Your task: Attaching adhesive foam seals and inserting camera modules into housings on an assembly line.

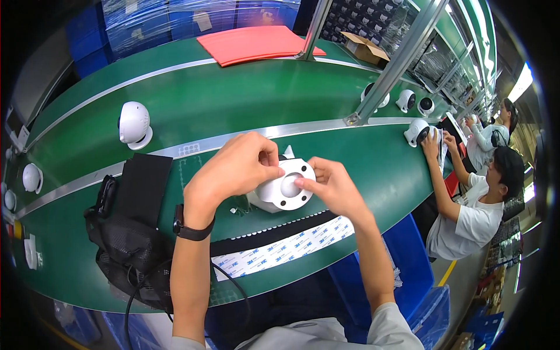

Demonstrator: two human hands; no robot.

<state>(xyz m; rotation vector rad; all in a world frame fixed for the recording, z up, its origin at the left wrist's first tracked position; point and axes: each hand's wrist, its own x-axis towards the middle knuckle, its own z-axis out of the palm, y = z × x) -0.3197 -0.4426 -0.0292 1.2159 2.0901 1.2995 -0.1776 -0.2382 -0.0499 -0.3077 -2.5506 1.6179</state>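
Note:
A white dome-shaped camera (pixel 269 197) lies tipped over on the green workbench, its round base (pixel 300 199) turned up toward me. Dark round spots sit around the base's rim, and its middle is a shallow hollow. My right hand (pixel 336 185) grips the base from the right, thumb laid across its face. Over the base's upper left edge, my left hand (pixel 236 166) is closed with thumb and forefinger pinched; whatever is between those fingertips is hidden. In front of the camera lie a white printed backing strip (pixel 280 251) and a black strip (pixel 256 241) with a scalloped pale edge.
A black mesh bag (pixel 131 259) with cables sits at left, beside a black flat panel (pixel 144 189). Another white camera (pixel 135 123) stands beyond the metal rail. A metal post (pixel 396 64) rises at right, near a co-worker (pixel 475 204). Blue bins (pixel 373 280) are below the bench edge.

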